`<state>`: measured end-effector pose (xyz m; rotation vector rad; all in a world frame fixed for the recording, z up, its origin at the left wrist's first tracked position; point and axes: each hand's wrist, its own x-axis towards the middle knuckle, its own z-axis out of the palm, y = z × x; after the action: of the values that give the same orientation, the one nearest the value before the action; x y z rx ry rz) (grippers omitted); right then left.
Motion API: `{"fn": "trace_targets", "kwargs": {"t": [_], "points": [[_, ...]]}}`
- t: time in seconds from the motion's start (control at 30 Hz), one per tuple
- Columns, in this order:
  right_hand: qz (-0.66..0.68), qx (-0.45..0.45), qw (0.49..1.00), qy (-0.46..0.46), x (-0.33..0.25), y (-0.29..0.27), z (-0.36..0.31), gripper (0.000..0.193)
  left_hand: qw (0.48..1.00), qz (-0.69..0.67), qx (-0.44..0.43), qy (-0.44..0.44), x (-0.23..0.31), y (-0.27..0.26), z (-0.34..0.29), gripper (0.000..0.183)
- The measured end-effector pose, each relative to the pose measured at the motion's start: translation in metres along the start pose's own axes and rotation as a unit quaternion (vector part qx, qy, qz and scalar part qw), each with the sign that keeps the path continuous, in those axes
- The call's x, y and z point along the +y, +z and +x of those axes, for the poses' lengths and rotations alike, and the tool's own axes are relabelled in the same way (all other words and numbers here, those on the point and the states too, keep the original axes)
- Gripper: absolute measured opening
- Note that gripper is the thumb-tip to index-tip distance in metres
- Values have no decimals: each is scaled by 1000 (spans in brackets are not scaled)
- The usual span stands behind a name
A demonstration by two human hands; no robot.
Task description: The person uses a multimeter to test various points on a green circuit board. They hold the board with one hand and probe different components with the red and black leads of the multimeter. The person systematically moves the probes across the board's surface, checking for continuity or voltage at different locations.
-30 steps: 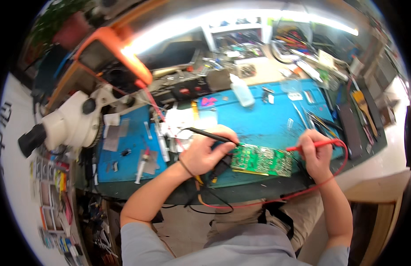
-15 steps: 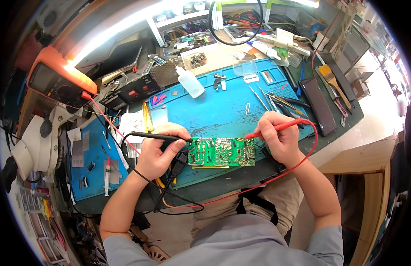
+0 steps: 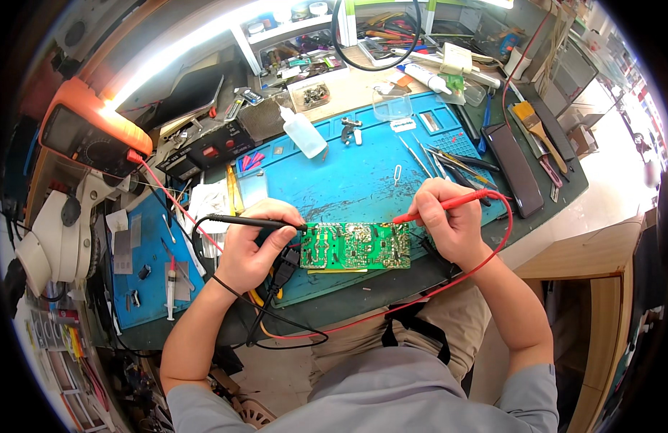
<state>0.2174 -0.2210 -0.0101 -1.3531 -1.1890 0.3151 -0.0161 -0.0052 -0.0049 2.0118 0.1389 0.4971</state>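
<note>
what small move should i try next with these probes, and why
I'd perhaps glance over at the orange multimeter: the left hand holds the black probe, the right hand the red probe, and both tips are at or very near the upper edge of the green circuit board, though contact is too fine to confirm.

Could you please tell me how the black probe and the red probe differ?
The black probe is in the left hand, the red probe in the right hand. The black probe's tip is at the left end of the board, the red probe's towards the right end. Both are slim and pen-like.
</note>
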Motion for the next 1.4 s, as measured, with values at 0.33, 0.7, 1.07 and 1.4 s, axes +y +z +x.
{"fn": "trace_targets", "kwargs": {"t": [0.33, 0.7, 1.07, 1.4], "points": [[-1, -1, 1000, 7, 0, 0, 0, 25, 1000, 5, 0, 0, 0, 0, 0, 12], [4, -2, 1000, 5, 0, 0, 0, 25, 1000, 5, 3, 0, 0, 0, 0, 12], [6, -2, 1000, 15, -1, 0, -1, 27, 1000, -4, 4, -2, -1, 1, 0, 12], [5, -4, 1000, 12, -1, -1, 0, 25, 1000, -2, 21, 4, 0, 2, 1, 10]]}}
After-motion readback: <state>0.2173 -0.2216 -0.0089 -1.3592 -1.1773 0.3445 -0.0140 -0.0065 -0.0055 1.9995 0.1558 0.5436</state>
